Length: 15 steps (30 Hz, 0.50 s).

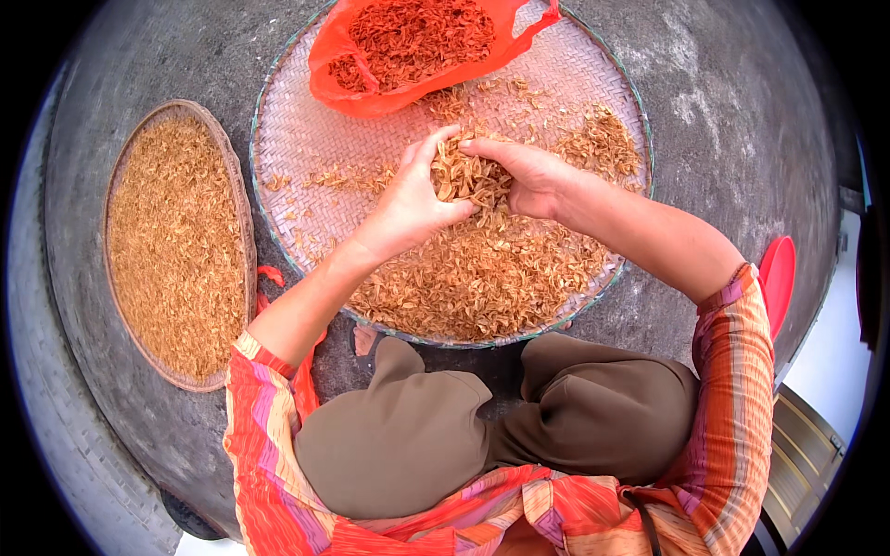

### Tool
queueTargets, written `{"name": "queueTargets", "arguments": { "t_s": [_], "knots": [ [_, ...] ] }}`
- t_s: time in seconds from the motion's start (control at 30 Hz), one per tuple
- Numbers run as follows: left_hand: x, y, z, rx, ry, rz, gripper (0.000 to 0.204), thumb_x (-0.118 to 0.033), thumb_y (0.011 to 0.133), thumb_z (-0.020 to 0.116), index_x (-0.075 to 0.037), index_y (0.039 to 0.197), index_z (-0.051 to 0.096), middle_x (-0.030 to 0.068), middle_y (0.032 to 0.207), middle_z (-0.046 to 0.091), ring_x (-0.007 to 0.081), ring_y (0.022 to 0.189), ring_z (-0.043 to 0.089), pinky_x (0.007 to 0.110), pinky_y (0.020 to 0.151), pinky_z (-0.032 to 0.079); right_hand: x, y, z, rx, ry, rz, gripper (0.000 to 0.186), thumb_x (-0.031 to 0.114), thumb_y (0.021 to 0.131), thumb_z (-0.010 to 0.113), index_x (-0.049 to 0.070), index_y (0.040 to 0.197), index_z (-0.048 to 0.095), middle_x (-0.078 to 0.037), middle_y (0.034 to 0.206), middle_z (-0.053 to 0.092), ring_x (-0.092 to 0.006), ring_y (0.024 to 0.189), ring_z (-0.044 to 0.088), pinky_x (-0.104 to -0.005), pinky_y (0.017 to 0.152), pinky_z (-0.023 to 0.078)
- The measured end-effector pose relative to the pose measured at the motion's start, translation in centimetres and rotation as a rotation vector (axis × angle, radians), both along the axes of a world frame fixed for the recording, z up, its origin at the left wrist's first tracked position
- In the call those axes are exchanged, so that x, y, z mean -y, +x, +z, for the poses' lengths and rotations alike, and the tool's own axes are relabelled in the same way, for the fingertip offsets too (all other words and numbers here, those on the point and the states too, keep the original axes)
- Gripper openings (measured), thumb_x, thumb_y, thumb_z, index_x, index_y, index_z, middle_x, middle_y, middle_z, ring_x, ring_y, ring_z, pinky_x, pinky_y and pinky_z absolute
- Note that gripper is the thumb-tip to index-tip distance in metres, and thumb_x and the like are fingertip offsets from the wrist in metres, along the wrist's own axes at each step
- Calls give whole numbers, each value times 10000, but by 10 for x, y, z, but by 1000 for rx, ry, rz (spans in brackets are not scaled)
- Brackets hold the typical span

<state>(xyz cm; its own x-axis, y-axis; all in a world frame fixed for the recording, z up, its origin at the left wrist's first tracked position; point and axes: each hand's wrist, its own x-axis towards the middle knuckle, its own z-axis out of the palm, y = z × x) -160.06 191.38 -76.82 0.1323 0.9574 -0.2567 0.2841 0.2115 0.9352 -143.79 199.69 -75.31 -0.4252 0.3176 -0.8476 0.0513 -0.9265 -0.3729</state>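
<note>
My left hand (pixel 406 206) and my right hand (pixel 533 178) curve toward each other over a large round woven tray (pixel 287 139). Between them is a handful of dried golden-brown flakes (pixel 456 174), thin and curled like dried petals or peelings; their exact kind I cannot tell. The fingers of both hands are bent round this handful. Just below it, a broad heap of the same flakes (pixel 482 287) covers the tray's near part. Beyond my hands, a red plastic bag (pixel 371 104) lies open on the tray's far side, holding more flakes that look reddish inside it.
To the left, a smaller woven tray (pixel 248 232) full of similar flakes rests on the grey concrete ground (pixel 723 120). A smaller pile (pixel 603 148) lies at the large tray's right. A red plastic object (pixel 779 283) is beside my right sleeve. My knees are close to the tray's near edge.
</note>
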Motion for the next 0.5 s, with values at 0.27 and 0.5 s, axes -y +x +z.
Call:
{"name": "queueTargets", "arguments": {
  "t_s": [0.27, 0.5],
  "knots": [
    [-126, -61, 19, 253, 66, 96, 764, -96, 774, 778, -59, 1404, 349, 95, 1240, 564, 195, 1125, 571, 348, 956, 496, -122, -74, 38, -39, 216, 146, 342, 311, 961, 540, 80, 1213, 552, -98, 1123, 667, -245, 1005, 652, -470, 870, 548],
    [-152, -78, -15, 264, 74, 401, 644, -250, 874, 714, -79, 1409, 399, 69, 1309, 562, 189, 1120, 581, 357, 933, 483, -167, -82, 4, 221, 804, 219, 355, 327, 992, 474, 94, 1235, 588, -114, 1156, 662, -288, 1110, 601, -493, 926, 488]
  ]
}}
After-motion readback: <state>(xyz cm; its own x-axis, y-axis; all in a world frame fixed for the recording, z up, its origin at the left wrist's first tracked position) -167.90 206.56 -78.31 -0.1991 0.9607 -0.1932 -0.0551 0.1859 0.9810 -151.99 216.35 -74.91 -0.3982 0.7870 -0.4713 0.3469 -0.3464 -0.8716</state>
